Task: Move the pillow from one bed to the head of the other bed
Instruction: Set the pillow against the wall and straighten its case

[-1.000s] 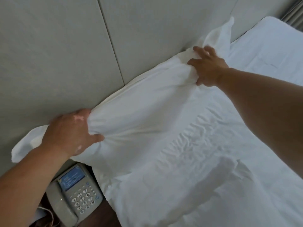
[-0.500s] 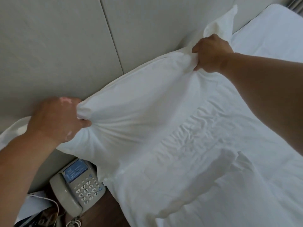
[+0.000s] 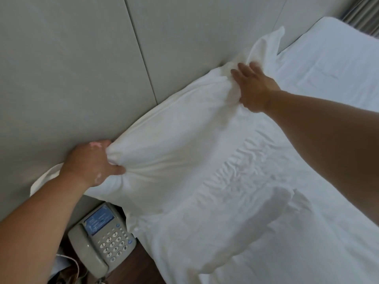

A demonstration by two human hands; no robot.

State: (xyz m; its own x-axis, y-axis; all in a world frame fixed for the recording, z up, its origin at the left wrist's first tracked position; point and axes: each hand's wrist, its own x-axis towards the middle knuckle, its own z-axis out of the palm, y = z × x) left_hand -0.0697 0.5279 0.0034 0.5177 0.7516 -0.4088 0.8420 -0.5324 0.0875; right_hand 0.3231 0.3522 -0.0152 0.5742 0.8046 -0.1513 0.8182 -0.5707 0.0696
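A white pillow (image 3: pixel 176 140) lies along the padded headboard (image 3: pixel 82 68) at the head of a bed covered in a wrinkled white sheet (image 3: pixel 266 191). My left hand (image 3: pixel 92 162) pinches the pillow's near left end, fingers bunched into the fabric. My right hand (image 3: pixel 253 87) rests on the far right end with fingers spread and its thumb in the fabric folds. Loose pillowcase flaps stick out past both hands.
A grey desk telephone (image 3: pixel 102 238) with a keypad sits on a dark wooden nightstand (image 3: pixel 131 269) just left of the bed, below my left arm. A cord hangs by it. A curtain (image 3: pixel 365 15) shows at the top right corner.
The pillow was lifted half a second ago and has come back down against the headboard. My right hand has gone from a closed fist on the corner to spread fingers.
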